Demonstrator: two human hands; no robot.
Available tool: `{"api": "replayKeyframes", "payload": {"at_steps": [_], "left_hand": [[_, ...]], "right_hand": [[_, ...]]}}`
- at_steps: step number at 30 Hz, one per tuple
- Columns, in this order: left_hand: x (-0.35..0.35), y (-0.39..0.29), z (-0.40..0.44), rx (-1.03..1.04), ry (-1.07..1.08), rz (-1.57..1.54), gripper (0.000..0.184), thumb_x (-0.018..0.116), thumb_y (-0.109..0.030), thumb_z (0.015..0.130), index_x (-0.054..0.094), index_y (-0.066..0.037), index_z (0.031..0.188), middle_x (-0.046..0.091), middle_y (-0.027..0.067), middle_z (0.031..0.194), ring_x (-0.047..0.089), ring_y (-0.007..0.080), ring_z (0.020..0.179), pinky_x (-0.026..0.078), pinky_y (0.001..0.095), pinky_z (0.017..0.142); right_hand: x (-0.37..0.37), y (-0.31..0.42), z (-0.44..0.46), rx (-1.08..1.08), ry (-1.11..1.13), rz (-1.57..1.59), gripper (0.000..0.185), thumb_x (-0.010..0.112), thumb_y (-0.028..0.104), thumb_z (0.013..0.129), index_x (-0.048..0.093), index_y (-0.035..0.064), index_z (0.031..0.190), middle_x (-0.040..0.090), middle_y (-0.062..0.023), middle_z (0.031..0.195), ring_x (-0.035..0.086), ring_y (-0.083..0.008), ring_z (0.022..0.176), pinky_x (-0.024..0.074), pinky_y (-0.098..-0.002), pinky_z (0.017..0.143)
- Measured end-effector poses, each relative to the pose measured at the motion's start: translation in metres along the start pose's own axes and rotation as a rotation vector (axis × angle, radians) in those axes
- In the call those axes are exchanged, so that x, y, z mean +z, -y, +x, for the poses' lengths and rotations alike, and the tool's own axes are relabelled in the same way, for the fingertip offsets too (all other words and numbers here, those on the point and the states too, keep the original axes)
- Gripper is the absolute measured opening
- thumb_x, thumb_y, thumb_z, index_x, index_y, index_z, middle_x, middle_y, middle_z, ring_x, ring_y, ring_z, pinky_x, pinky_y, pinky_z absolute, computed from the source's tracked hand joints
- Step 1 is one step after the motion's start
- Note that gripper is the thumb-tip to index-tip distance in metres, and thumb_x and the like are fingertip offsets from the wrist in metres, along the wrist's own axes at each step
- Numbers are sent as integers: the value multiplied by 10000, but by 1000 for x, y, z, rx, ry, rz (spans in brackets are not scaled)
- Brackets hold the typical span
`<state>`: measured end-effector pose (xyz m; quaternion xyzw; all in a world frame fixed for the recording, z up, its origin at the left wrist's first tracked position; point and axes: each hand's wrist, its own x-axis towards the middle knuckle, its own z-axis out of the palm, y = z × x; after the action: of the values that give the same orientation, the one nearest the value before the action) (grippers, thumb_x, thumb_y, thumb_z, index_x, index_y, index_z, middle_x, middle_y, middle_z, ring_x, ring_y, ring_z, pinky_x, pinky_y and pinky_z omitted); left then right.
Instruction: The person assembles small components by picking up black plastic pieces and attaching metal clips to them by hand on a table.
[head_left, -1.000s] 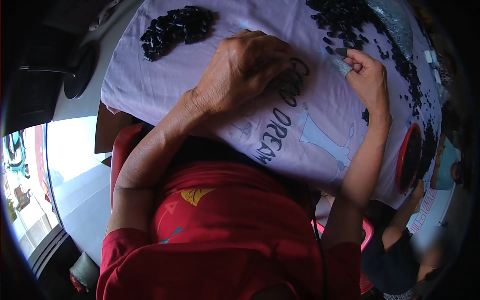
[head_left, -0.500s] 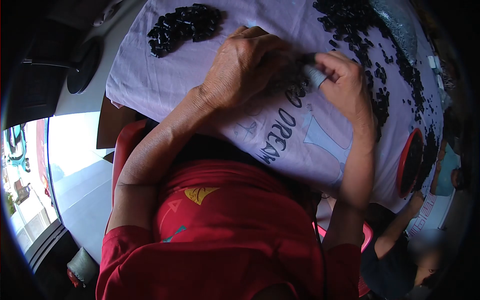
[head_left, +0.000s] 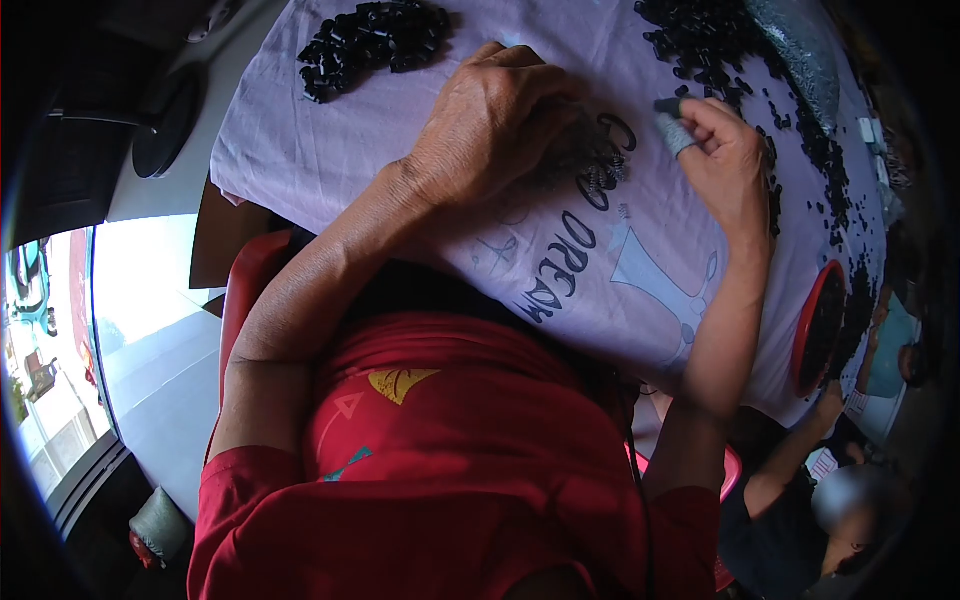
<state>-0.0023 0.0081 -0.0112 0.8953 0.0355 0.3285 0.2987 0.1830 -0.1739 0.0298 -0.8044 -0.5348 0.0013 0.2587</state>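
My left hand [head_left: 495, 125] rests over the cloth with its fingers curled inward. Its fingertips are turned away, so what they pinch is hidden. Beside it lies a small heap of thin metal springs [head_left: 603, 172] on the printed cloth. Held to the right of the springs, my right hand [head_left: 722, 150] has thumb and forefinger drawn together, with grey tape wrapped on a digit. Something dark shows at those fingertips, too small to name. Close to that hand spreads a pile of small black plastic parts [head_left: 690, 45].
A second heap of black parts [head_left: 375, 45] sits at the far left of the pale cloth [head_left: 290, 150]. A clear plastic bag [head_left: 800, 60] lies at the far right. Nearer stands a red-rimmed bowl [head_left: 806, 345]. At lower right another person's arm [head_left: 790, 460] reaches to the table edge.
My right hand has moved right, away from my left hand, uncovering the springs and more of the printed lettering. My left hand has stayed nearly in place.
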Motion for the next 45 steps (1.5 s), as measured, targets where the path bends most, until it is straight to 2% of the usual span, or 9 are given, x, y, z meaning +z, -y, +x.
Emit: {"api": "replayKeyframes", "payload": {"at_steps": [2,6,18,24,25,29,38,41,45], "left_hand": [[-1,1,0,4,21,-12,187,673,-159,881,726,-48,1022,667,135,897,636,304,865,506,388,807],[0,-1,1,0,-12,-17,150,676,-138,843,716,-32,942,693,141,883,657,291,856,486,397,867],[0,0,1,-8,18,-11,163,685,-148,866,726,-46,986,668,128,886,633,299,858,505,390,797],[0,1,0,1,18,-3,154,675,-152,857,723,-52,964,676,132,887,642,300,865,499,392,830],[0,0,0,-3,23,0,152,664,-154,854,720,-49,948,686,139,891,652,301,871,490,397,863],[0,0,0,-16,44,9,156,646,-161,856,718,-50,938,698,143,899,665,302,886,485,403,904],[2,0,0,-13,5,-9,148,647,-163,861,714,-51,931,700,129,894,668,303,885,492,407,906],[2,2,0,19,20,-18,138,681,-130,870,726,-58,980,669,124,876,649,286,835,519,377,766],[3,1,0,19,48,-53,150,676,-135,882,724,-51,997,668,123,875,653,286,826,523,371,754]], "right_hand": [[-1,7,0,-41,155,107,204,764,14,775,711,-1,971,673,-61,817,634,-136,672,504,-277,596],[-3,15,-1,-79,342,155,183,740,-13,770,703,-13,949,671,-65,817,642,-142,690,506,-272,606],[12,37,-3,-276,201,21,195,706,-13,700,663,-11,890,657,-103,814,637,-269,816,515,-374,775],[13,25,1,-208,72,-24,176,710,-3,739,662,18,907,646,-93,784,650,-260,755,533,-351,700],[9,25,0,-154,69,2,165,716,1,761,666,28,915,652,-90,780,655,-220,690,533,-319,634],[8,6,-3,22,163,149,165,734,9,763,675,19,917,675,-83,790,626,-164,634,516,-281,614],[6,1,-4,-48,77,129,188,747,15,749,692,26,929,651,-72,760,617,-170,644,505,-305,609],[7,13,-1,-99,109,100,184,752,15,748,695,9,923,654,-80,769,630,-177,659,513,-312,621],[11,22,-1,-164,131,76,190,737,20,772,702,-17,956,678,-97,833,674,-208,717,539,-329,666]]}}
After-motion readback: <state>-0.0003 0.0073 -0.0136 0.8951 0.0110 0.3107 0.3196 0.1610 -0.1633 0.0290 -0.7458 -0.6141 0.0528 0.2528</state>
